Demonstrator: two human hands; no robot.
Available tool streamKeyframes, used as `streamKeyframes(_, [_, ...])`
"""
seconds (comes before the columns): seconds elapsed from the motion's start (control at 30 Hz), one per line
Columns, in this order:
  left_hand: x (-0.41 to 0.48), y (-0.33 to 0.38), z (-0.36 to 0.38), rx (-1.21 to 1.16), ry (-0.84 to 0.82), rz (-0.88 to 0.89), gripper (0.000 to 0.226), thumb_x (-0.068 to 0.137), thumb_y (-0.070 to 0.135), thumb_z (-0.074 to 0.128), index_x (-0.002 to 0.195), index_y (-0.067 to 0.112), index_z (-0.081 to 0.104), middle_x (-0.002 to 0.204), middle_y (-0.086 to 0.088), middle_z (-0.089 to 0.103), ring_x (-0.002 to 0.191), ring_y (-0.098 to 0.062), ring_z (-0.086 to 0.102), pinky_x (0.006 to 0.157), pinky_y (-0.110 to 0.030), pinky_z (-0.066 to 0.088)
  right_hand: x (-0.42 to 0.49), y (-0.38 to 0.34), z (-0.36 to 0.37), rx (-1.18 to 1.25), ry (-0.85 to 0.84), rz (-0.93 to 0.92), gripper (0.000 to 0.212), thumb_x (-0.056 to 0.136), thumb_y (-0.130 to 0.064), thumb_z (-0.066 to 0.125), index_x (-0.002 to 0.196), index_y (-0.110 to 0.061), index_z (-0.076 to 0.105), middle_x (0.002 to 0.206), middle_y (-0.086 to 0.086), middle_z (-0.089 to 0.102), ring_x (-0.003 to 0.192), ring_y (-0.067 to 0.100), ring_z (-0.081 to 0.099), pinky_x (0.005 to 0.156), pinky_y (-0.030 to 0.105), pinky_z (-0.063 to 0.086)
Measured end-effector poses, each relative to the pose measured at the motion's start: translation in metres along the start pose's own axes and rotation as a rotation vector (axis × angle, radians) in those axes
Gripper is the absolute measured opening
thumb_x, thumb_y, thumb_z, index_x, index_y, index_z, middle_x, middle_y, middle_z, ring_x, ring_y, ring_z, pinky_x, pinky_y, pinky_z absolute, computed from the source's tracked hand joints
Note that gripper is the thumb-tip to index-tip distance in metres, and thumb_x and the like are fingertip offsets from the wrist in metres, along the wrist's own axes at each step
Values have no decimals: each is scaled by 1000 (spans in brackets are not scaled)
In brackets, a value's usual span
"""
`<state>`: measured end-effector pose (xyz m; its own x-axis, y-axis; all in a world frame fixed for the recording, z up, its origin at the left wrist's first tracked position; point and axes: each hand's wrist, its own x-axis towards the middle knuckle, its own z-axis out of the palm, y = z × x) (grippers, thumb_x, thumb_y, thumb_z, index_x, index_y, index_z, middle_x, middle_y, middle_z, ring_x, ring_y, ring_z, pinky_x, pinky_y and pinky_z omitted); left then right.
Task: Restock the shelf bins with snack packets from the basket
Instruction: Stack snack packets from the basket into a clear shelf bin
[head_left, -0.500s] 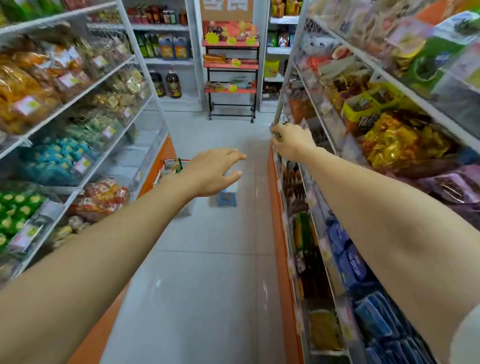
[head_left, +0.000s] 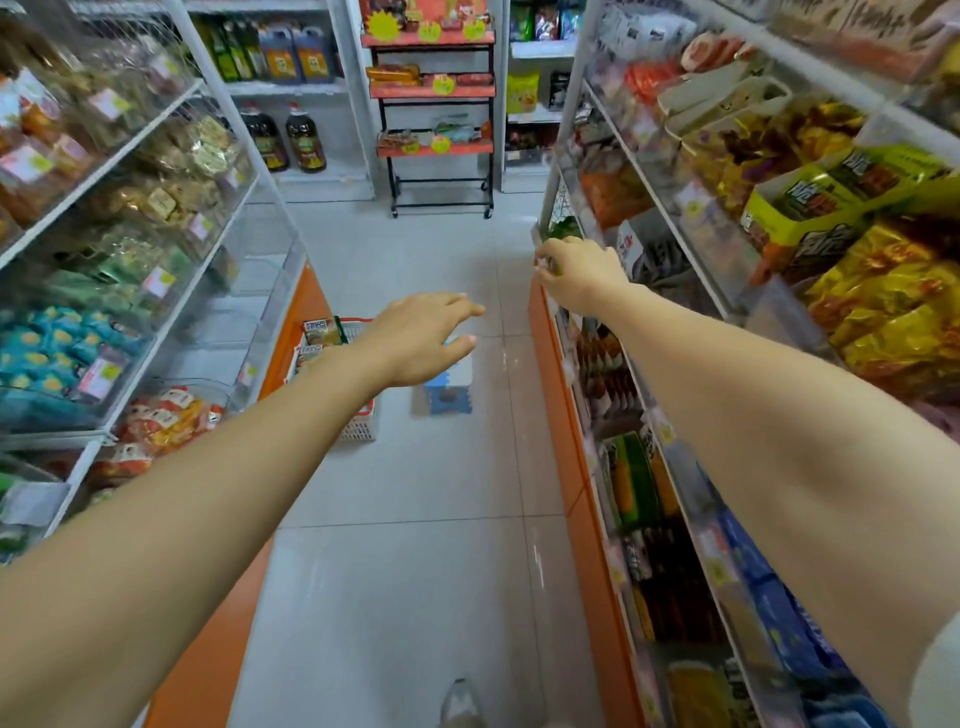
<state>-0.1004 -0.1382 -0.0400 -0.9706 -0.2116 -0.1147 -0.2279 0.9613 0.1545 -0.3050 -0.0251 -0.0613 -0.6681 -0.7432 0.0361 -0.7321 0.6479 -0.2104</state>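
The basket (head_left: 359, 430) of snack packets (head_left: 323, 332) sits on the floor by the left shelf (head_left: 104, 170), just beyond and below the nearer left hand (head_left: 415, 343), whose fingers are spread wide and empty, while the right hand (head_left: 582, 275) curls its fingers at the right shelf's (head_left: 670, 223) edge, grip unclear.

- Bright, even overhead light; pale glare streaks on the floor (head_left: 537, 564) tiles.
- Wide-angle bending at the edges; packets (head_left: 883, 291) there look soft and smeared.

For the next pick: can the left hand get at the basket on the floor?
Probably yes: the left hand is open and empty, the basket stands uncovered; it lies lower, so bending seems needed.
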Motion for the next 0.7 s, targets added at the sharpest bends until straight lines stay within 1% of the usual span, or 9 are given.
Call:
streamKeyframes(0.13, [35,-25,-1,-9,-20,1,49,104,34,40,151,22,34,158,-1,32,144,-21,28,112,-36,27,40,1,9,2,-28,10,42,102,-33,36,141,-19,46,140,11,49,127,32,45,106,45,29])
streamKeyframes(0.3, [87,-49,0,-19,-39,-4,49,104,35,40,151,22,34,157,0,34,144,-20,29,112,-39,27,96,7,20,3,-42,1,42,103,-33,36,141,-19,45,142,10,49,129,30,45,106,44,31])
streamKeyframes(0.47, [149,-72,2,-42,-40,-35,49,103,36,41,150,24,35,157,-1,34,142,-24,32,113,-41,30,160,23,29,-14,-77,-16,42,103,-34,37,141,-19,45,142,10,48,128,31,46,105,43,32])
streamKeyframes(0.7, [228,-98,-1,-86,-35,-62,49,103,34,42,150,23,36,158,-2,33,144,-23,28,116,-41,26,245,45,40,-23,-121,-65,43,102,-35,38,141,-18,45,142,11,48,129,31,46,104,44,32])
